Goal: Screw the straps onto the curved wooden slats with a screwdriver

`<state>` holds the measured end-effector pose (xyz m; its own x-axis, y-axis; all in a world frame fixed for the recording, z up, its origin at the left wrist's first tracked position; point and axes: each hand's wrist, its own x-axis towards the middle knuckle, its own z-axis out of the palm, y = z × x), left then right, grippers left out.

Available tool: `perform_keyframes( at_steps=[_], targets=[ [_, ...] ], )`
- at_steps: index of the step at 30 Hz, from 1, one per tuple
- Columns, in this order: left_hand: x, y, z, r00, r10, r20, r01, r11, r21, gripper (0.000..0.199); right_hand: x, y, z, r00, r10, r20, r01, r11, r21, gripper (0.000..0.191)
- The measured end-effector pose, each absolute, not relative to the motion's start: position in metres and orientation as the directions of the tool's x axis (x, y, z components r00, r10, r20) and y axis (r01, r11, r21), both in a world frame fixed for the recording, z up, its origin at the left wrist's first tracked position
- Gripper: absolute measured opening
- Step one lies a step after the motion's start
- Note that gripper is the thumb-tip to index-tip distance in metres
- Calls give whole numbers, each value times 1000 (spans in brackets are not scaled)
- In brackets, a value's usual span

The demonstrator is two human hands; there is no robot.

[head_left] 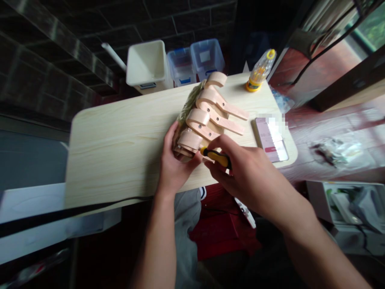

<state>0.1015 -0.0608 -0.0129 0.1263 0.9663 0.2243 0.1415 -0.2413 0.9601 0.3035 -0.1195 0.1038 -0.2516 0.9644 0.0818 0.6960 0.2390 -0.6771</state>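
A wooden assembly (200, 116) with several curved pieces and flat slats, joined by dark screws, rests tilted on the table. My left hand (177, 166) is wrapped round its near left end, thumb at the lowest curved piece. In my right hand (237, 164) is a yellow and black screwdriver (219, 157); its tip end meets the near edge of the assembly, close to my left thumb. The screw or hole under the tip is hidden. Along the far left side of the assembly runs a greenish, patterned surface (190, 102).
The pale wooden table (114, 148) has a phone (270, 140) near its right edge and a clear bottle with yellow ends (261, 71) at the far right corner. Behind stand a white bin (147, 64) and two clear tubs (207, 56). An open white box (319, 200) sits at lower right.
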Motion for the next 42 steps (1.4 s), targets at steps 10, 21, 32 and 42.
perform_keyframes(
  at_steps=[10,21,32,42],
  targets=[
    [105,-67,-5,154,956,251,199,-279,940,93,307,-118,103,-277,941,195,766,339,-546,9],
    [104,-65,-8,118,960,255,167,-272,948,98,296,-113,95,-96,983,158,723,178,-667,13],
    [96,-60,-14,192,962,192,153,-222,963,96,339,-116,111,-185,975,123,663,217,-716,6],
    [95,-60,-9,178,968,180,165,-209,964,90,342,-111,87,-316,949,26,644,234,-729,16]
  ],
)
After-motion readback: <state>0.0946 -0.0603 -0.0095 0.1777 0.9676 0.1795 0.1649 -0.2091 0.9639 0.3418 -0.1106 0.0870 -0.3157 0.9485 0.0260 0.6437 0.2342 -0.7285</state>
